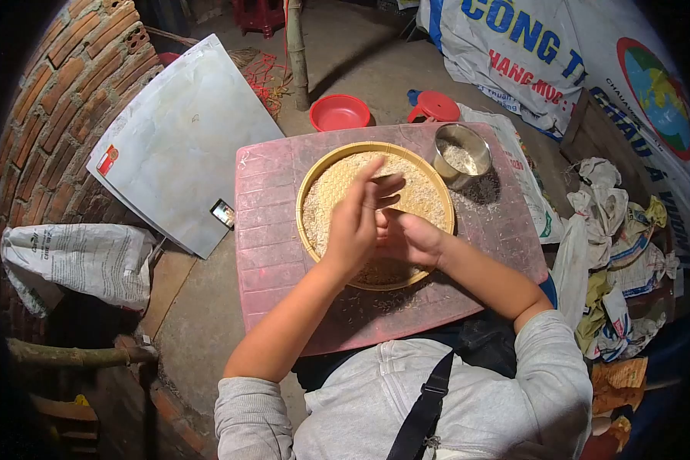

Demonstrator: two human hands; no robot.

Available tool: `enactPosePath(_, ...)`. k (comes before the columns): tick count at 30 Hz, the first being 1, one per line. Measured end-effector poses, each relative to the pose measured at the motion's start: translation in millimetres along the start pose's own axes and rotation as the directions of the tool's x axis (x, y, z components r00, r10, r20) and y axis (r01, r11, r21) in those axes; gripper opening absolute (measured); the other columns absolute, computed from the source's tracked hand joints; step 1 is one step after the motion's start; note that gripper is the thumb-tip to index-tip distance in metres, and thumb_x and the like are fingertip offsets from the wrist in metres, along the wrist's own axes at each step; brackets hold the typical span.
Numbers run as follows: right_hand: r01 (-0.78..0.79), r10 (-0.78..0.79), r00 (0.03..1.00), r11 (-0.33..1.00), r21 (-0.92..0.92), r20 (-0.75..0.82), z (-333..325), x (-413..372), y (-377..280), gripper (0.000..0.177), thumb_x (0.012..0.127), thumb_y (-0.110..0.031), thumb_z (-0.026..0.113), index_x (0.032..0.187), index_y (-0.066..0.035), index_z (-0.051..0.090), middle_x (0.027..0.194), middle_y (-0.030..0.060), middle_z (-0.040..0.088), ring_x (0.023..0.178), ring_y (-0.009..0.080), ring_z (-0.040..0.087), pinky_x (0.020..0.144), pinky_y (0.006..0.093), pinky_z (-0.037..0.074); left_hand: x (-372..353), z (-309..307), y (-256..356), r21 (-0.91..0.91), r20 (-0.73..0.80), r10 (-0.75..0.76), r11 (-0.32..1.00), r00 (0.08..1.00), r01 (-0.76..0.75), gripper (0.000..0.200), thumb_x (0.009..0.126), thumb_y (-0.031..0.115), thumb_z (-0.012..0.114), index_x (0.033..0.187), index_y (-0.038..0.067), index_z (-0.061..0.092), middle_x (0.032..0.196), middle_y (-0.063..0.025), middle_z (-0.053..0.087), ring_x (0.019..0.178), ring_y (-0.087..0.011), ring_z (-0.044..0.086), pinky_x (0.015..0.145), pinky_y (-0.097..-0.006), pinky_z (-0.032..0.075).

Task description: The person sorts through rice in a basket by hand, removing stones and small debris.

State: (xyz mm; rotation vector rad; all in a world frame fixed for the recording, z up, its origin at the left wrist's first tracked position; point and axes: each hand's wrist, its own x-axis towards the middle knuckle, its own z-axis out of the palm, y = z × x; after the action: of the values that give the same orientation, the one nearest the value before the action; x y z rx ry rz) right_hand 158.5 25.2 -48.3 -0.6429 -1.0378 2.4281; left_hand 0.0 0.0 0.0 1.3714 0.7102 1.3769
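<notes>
A round woven bamboo tray [312, 244] holds pale grains that look like rice [425, 201], spread thickest around its sides. Above the tray my two hands meet. My left hand [358, 205] is raised with its fingers stretched out and apart, and no object shows in it. Against its palm side lies my right hand [412, 236], palm partly turned up; its fingers are largely hidden behind the left hand, and I see nothing held in it. Just beyond the tray's right rim stands a metal pot [479, 149] with more of the pale grains inside.
The tray and pot rest on a pink plastic table [272, 268] with scattered grains. Behind it are a red basin [340, 113] and a red lid-like item [437, 106]. A large pale panel [184, 130] carrying a phone [222, 213] lies left; crumpled sacks [621, 245] lie right.
</notes>
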Motion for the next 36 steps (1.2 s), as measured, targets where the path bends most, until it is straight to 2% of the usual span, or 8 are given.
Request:
enactPosePath(5, 0.031, -0.010, 0.998, 0.920, 0.390, -0.056, -14, -17, 12, 0.041, 0.102, -0.040, 0.042, 0.127, -0.009, 0.052, 0.121, 0.0059, 0.060, 0.107, 0.0189, 0.062, 0.087, 0.0343, 0.054, -7, 17, -7, 0.762, 0.394, 0.161, 0.493, 0.905, -0.420, 0.048, 0.098, 0.024, 0.049, 0.144, 0.010, 0.040, 0.146, -0.0206, 0.040, 0.139, -0.0360, 0.033, 0.115, -0.0497, 0.024)
enactPosePath(11, 0.054, 0.037, 0.873, 0.984, 0.172, -0.487, -11, -10, -21, 0.024, 0.103, -0.030, 0.040, 0.091, -0.016, 0.054, 0.067, -0.0056, 0.051, 0.042, 0.0036, 0.043, 0.034, 0.0211, 0.030, -2, 3, -17, 0.836, 0.372, 0.030, 0.424, 0.928, -0.349, 0.057, 0.099, 0.037, 0.044, 0.147, 0.010, 0.034, 0.151, -0.0206, 0.033, 0.141, -0.0386, 0.029, 0.115, -0.0545, 0.020)
enactPosePath(16, 0.380, -0.360, 0.784, 0.923, -0.067, -0.506, -1, -33, -62, 0.041, 0.102, -0.033, 0.046, 0.066, -0.016, 0.037, 0.061, -0.0058, 0.037, 0.045, 0.0042, 0.026, 0.039, 0.0190, 0.018, -1, -6, -31, 0.868, 0.305, -0.031, 0.421, 0.952, -0.264, 0.063, 0.100, 0.044, 0.041, 0.151, 0.011, 0.026, 0.152, -0.0218, 0.031, 0.142, -0.0400, 0.025, 0.115, -0.0553, 0.017)
enactPosePath(21, 0.356, -0.926, 0.252, 0.357, -0.863, -0.279, -31, -44, -88, 0.033, 0.102, -0.030, 0.048, 0.080, -0.007, 0.054, 0.068, -0.0013, 0.051, 0.060, 0.0078, 0.046, 0.057, 0.0230, 0.039, -6, -14, -48, 0.953, 0.249, -0.148, 0.214, 0.957, -0.215, 0.061, 0.101, 0.046, 0.036, 0.151, 0.013, 0.026, 0.154, -0.0221, 0.024, 0.145, -0.0425, 0.015, 0.116, -0.0557, 0.013)
enactPosePath(23, 0.219, -0.926, 0.309, 0.289, -0.932, -0.215, -47, -47, -90, 0.028, 0.099, -0.028, 0.051, 0.098, -0.001, 0.061, 0.091, 0.0069, 0.062, 0.087, 0.0184, 0.059, 0.081, 0.0307, 0.046, -7, -15, -50, 0.965, 0.240, -0.179, 0.154, 0.954, -0.214, 0.060, 0.100, 0.046, 0.037, 0.150, 0.013, 0.028, 0.154, -0.0222, 0.024, 0.145, -0.0424, 0.015, 0.116, -0.0551, 0.013)
enactPosePath(25, -0.293, -0.952, 0.290, -0.187, -0.938, 0.099, -46, -43, -88, 0.030, 0.095, -0.026, 0.055, 0.113, -0.003, 0.061, 0.117, 0.0140, 0.059, 0.113, 0.0301, 0.054, 0.099, 0.0405, 0.039, -9, -14, -52, 0.956, 0.273, -0.179, 0.156, 0.945, -0.246, 0.060, 0.100, 0.046, 0.037, 0.150, 0.013, 0.029, 0.154, -0.0221, 0.025, 0.145, -0.0424, 0.016, 0.117, -0.0547, 0.013)
enactPosePath(29, -0.461, -0.932, 0.350, -0.260, -0.849, 0.095, -30, -34, -71, 0.034, 0.092, -0.024, 0.057, 0.122, -0.009, 0.058, 0.132, 0.0155, 0.051, 0.127, 0.0363, 0.044, 0.109, 0.0553, 0.025, -12, -5, -49, 0.890, 0.418, -0.176, 0.278, 0.891, -0.362, 0.061, 0.100, 0.047, 0.038, 0.149, 0.012, 0.030, 0.154, -0.0216, 0.026, 0.144, -0.0416, 0.018, 0.117, -0.0527, 0.013)
enactPosePath(36, -0.161, -0.886, 0.407, -0.310, -0.937, 0.223, -14, -27, -61, 0.019, 0.088, -0.015, 0.062, 0.105, -0.007, 0.064, 0.118, 0.0127, 0.058, 0.119, 0.0345, 0.049, 0.104, 0.0482, 0.033, -12, -1, -39, 0.768, 0.567, -0.174, 0.465, 0.805, -0.440, 0.064, 0.099, 0.050, 0.039, 0.149, 0.011, 0.031, 0.153, -0.0218, 0.027, 0.144, -0.0400, 0.020, 0.118, -0.0478, 0.016)
